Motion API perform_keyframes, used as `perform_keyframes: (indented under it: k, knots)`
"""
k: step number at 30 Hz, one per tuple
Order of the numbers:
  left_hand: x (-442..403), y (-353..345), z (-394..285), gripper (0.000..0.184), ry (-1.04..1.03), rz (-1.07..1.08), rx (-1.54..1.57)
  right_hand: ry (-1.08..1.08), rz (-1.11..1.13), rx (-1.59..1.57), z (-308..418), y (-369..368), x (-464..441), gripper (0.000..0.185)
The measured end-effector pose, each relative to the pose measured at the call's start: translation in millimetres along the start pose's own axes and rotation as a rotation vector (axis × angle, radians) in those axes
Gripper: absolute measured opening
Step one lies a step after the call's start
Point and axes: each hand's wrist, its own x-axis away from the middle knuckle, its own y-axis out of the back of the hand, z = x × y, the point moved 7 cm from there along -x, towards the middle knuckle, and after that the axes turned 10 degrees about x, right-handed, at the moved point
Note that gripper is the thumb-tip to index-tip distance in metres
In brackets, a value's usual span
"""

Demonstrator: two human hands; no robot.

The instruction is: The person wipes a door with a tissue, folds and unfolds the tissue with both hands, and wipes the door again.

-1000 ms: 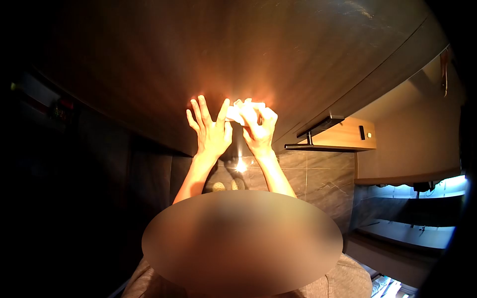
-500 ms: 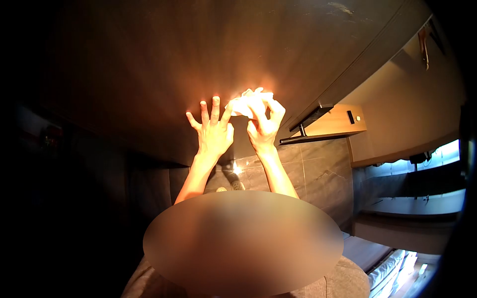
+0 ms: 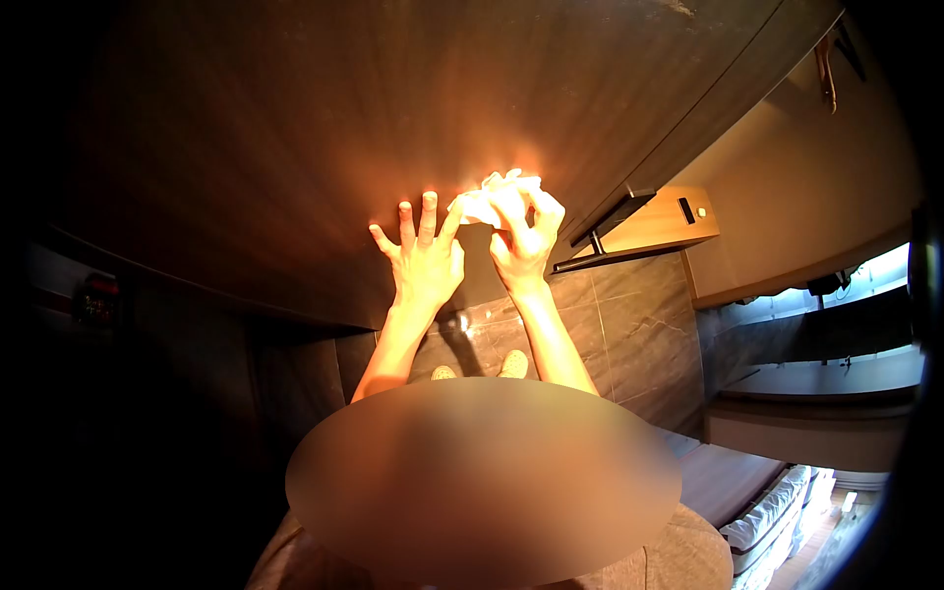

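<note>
Both hands stand almost where they were half a second ago, but the shoes [image 3: 512, 364] have parted, the right one now farther to the right, and the dark handle has shifted a little in view. On the right hand [image 3: 525, 254], the fingers are bent and clamped on a crumpled white cloth [image 3: 480, 208], pressing it against a broad dark panel [image 3: 295, 147] (glare washes out its folds, so whether it is fabric or paper I cannot tell). To its left, the left hand [image 3: 425, 270] lies with its fingers spread apart, their tips at the panel, and its forefinger reaches the left edge of the cloth. So the cloth sits between the two hands, mostly under the right.

Right of the right hand and apart from it, the dark handle [image 3: 621, 218] juts out by the panel's edge. Just beyond the handle is a wood-coloured surface [image 3: 654, 218] bearing a black oblong [image 3: 686, 209] and a small white round piece [image 3: 701, 212]. Below the hands spreads a veined tiled floor [image 3: 639, 324]. Off to the near right, a pale mattress [image 3: 772, 511] catches bright light.
</note>
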Motion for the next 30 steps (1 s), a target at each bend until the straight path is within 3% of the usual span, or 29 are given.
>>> perform_keyframes:
  k: [8, 14, 19, 30]
  knots:
    - [-2.9, 0.2, -4.1, 0.075, 0.067, -0.031, -0.040, 0.161, 0.046, -0.012, -1.7, 8.1, -5.5, 0.061]
    - [-18.1, 12.6, -27.7, 0.076, 0.185, -0.130, 0.201, 0.249, 0.066, -0.016, -13.4, 8.3, -6.5, 0.063]
    - [-27.7, 27.9, -53.1, 0.078, 0.060, -0.032, 0.118, 0.153, 0.121, 0.002, -25.5, 34.1, -22.9, 0.064]
    - [-55.3, -24.5, -102.0, 0.077, 0.061, 0.112, 0.135, -0.006, 0.032, -0.010, -120.9, 37.5, -21.7, 0.052]
